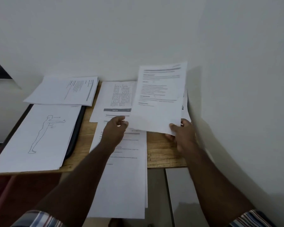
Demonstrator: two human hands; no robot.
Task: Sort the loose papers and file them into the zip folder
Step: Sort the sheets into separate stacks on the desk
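Two hands work over a wooden counter (162,154) set against a white wall (138,38). The right hand (181,134) pinches the lower corner of a printed sheet (159,97), thumb on top and fingers beneath, holding it tilted up off the counter with its top edge leaning toward the wall. The left hand (116,128) has its fingers curled at that sheet's lower left edge; whether it actually grips the paper I cannot tell.

Beneath the raised sheet lies a page with a grey numbered bar (115,102), flat on the counter. Under the left forearm, a long stack of text pages (126,177) hangs over the near edge of the counter. At the left, a dark zip folder (77,128) lies flat, mostly covered by a sheet with an outline drawing of a standing figure (39,136). Behind it, near the wall, another small pile of printed pages (64,90) lies turned sideways. Striped sleeves (39,218) show at the bottom corners.
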